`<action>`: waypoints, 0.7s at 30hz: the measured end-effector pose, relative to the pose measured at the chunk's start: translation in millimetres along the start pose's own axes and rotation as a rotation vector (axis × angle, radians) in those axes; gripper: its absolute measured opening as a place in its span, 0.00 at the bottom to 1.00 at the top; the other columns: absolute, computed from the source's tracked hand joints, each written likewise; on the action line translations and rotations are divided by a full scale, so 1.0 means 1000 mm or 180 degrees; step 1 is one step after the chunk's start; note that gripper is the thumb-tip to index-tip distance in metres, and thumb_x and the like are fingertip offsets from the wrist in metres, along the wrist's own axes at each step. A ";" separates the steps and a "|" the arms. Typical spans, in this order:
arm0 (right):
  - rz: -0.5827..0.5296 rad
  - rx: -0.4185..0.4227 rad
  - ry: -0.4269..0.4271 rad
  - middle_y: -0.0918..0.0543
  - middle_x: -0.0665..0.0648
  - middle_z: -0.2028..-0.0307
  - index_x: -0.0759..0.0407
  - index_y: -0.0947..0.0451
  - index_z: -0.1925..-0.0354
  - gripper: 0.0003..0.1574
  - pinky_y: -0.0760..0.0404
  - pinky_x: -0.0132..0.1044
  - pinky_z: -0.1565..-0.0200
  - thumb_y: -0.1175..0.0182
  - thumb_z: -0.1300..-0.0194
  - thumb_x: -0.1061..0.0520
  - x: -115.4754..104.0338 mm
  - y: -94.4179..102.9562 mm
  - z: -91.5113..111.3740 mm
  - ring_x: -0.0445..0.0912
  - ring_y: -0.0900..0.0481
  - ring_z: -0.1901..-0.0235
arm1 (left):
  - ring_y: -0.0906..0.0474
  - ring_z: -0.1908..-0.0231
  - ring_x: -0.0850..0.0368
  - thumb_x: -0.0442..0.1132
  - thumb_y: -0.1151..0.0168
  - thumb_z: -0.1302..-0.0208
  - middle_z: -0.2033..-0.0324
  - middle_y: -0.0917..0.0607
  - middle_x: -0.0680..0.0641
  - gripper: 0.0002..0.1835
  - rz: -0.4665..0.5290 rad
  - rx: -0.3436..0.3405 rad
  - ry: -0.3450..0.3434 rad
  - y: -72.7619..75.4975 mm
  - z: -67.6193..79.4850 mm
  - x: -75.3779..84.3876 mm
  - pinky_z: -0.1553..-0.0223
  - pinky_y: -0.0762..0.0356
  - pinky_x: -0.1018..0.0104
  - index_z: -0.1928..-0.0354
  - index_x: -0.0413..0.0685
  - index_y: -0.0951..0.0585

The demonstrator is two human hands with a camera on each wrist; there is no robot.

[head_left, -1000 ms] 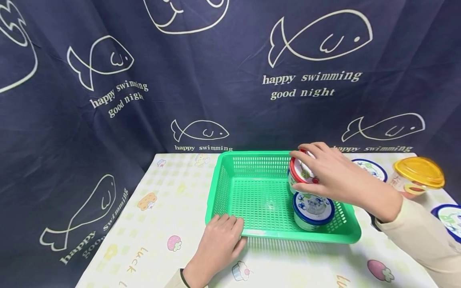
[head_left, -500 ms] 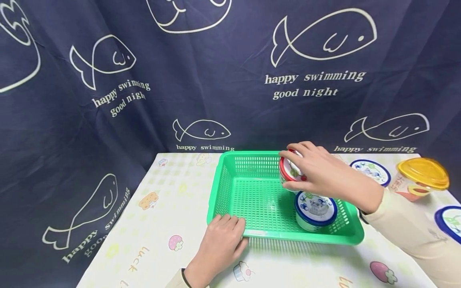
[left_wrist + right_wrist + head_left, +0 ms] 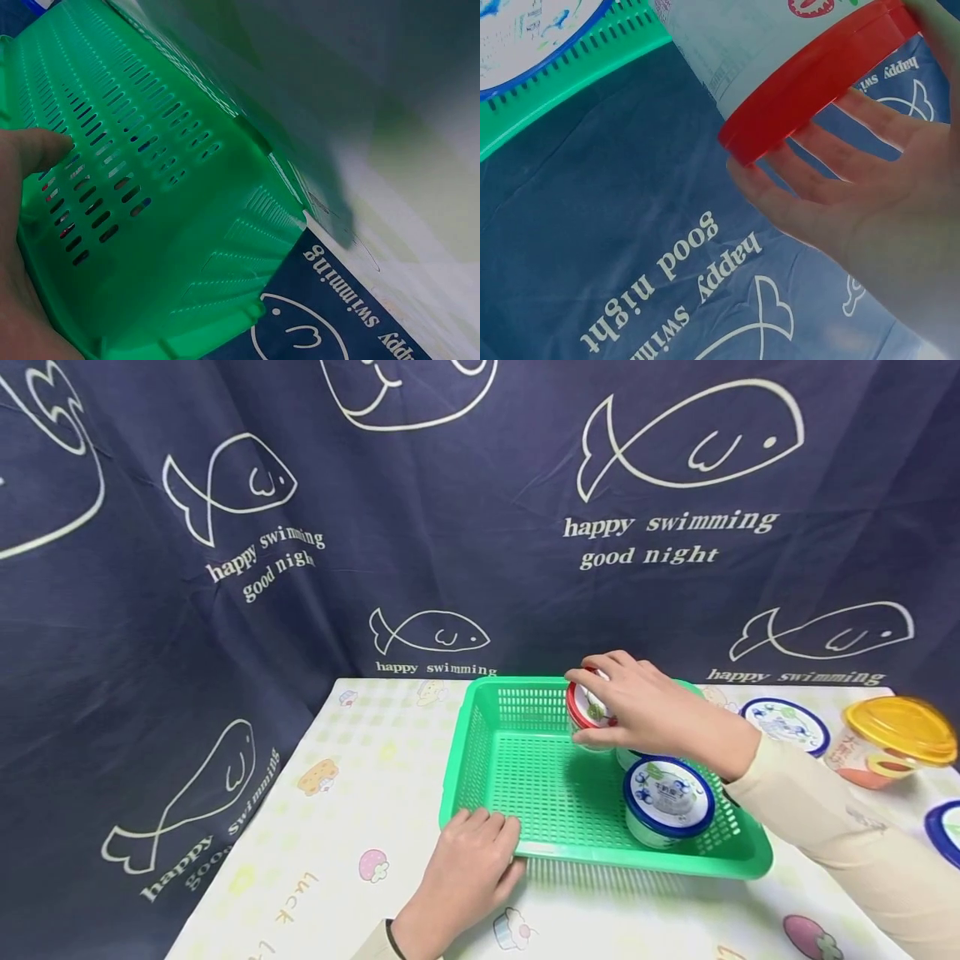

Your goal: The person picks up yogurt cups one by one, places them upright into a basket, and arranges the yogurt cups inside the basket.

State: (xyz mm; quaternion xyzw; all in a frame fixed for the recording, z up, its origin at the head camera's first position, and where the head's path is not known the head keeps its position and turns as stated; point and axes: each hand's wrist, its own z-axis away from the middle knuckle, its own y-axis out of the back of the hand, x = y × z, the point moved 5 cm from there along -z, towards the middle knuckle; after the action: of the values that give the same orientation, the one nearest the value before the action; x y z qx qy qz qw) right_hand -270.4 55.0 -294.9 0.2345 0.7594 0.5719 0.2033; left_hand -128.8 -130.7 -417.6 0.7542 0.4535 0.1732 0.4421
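My right hand (image 3: 637,706) grips a white tub with a red lid (image 3: 588,706) by its lid, fingers on the far side and thumb on the near side. In the head view it overlaps the back of the green plastic basket (image 3: 600,855); the right wrist view shows the red lid (image 3: 817,79) in the fingers. My left hand (image 3: 468,860) holds the basket's near rim at the left corner. Inside, at the front right, stands a blue-lidded pudding tub (image 3: 667,802). Behind it, another tub (image 3: 626,760) is mostly hidden under my right hand.
To the right of the basket, on the table (image 3: 300,827), are a blue-lidded tub (image 3: 783,727), a yellow-lidded cup (image 3: 896,739) and another blue-lidded tub (image 3: 947,831) cut by the view's edge. A dark blue fish-print curtain (image 3: 450,552) hangs behind the table.
My right hand has carried the red-lidded tub leftward over the basket, away from the blue-lidded tub there. The left hand keeps its hold on the rim. The view has shifted slightly.
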 end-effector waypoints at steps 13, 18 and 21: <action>-0.0031 -0.0188 -0.0081 0.26 0.67 0.40 0.60 0.30 0.34 0.48 0.26 0.58 0.47 0.31 0.43 0.35 0.011 -0.016 -0.014 0.63 0.30 0.40 | 0.36 0.79 0.60 0.46 0.37 0.47 0.81 0.30 0.57 0.11 -0.0003 -0.0010 0.0004 -0.002 0.000 0.001 0.74 0.41 0.69 0.73 0.53 0.30; -0.0082 -0.0326 -0.0108 0.26 0.67 0.39 0.60 0.31 0.33 0.50 0.24 0.57 0.48 0.31 0.44 0.34 0.012 -0.027 -0.023 0.63 0.30 0.40 | 0.36 0.79 0.60 0.46 0.37 0.47 0.81 0.31 0.57 0.12 0.0003 -0.0033 0.0013 -0.002 0.001 0.000 0.74 0.41 0.69 0.74 0.53 0.30; -0.0045 -0.0408 -0.0114 0.25 0.65 0.41 0.59 0.30 0.34 0.50 0.23 0.55 0.50 0.31 0.45 0.33 0.011 -0.034 -0.029 0.61 0.28 0.42 | 0.36 0.79 0.60 0.46 0.37 0.47 0.81 0.31 0.57 0.12 0.0004 -0.0017 0.0013 -0.002 0.000 0.000 0.74 0.42 0.68 0.74 0.53 0.31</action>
State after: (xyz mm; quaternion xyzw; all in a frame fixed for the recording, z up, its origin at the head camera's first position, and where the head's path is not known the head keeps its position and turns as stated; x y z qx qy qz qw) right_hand -300.2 31.2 -320.7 0.2258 0.7190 0.6136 0.2355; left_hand -129.3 -130.4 -419.2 0.7529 0.4535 0.1762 0.4431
